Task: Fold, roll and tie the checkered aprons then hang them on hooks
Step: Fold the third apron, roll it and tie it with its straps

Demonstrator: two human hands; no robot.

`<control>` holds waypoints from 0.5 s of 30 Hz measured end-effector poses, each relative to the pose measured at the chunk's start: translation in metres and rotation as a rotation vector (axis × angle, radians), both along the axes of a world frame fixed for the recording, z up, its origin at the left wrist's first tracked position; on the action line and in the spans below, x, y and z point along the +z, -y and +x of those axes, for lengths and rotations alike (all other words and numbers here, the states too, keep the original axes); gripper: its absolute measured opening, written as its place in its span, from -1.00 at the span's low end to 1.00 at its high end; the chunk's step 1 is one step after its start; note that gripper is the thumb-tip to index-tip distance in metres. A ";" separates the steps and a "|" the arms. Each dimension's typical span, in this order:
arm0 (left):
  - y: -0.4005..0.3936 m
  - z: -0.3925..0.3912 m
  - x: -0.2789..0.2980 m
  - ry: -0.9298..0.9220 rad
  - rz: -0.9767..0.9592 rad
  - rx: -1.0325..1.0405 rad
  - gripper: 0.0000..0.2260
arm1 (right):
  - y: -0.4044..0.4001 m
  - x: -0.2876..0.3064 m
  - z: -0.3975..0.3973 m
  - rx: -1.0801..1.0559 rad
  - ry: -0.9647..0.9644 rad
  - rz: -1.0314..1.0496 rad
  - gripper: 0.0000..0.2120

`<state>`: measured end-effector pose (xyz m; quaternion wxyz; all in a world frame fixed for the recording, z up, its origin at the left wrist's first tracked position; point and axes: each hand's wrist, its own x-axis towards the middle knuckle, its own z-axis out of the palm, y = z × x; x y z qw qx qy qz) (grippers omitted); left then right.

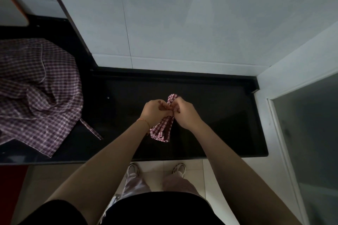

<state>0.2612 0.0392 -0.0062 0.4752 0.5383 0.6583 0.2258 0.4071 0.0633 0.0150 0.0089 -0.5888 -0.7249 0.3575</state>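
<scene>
A rolled red-and-white checkered apron (162, 130) is held just above the black counter (219, 115) in front of me. My left hand (154, 110) grips its middle from the left. My right hand (184, 113) pinches it from the right, fingers curled at the same spot. One end of the roll sticks up past my fingers and the other end fans out below my wrists. The strap and any knot are hidden between my fingers. A pile of loose checkered aprons (36, 93) lies on the counter at the left, one strap trailing off it.
White tiled wall (182, 23) stands behind the counter. A white wall and a glass door panel (307, 133) close off the right side. A white board with an orange edge (12, 9) leans at the far left. No hooks are in view.
</scene>
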 end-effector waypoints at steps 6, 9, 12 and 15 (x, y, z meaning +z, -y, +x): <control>0.002 0.003 -0.003 0.039 0.009 0.042 -0.86 | 0.003 0.005 0.003 0.028 0.046 0.061 -0.85; -0.002 0.007 -0.001 -0.050 0.030 -0.024 -0.88 | 0.002 0.001 0.001 0.023 0.072 0.082 -0.87; -0.003 0.008 0.002 -0.077 0.058 -0.050 -0.89 | 0.000 -0.003 0.001 -0.007 0.042 0.022 -0.87; -0.006 0.005 0.004 -0.084 0.079 -0.072 -0.85 | -0.001 -0.007 0.000 -0.023 0.040 0.007 -0.86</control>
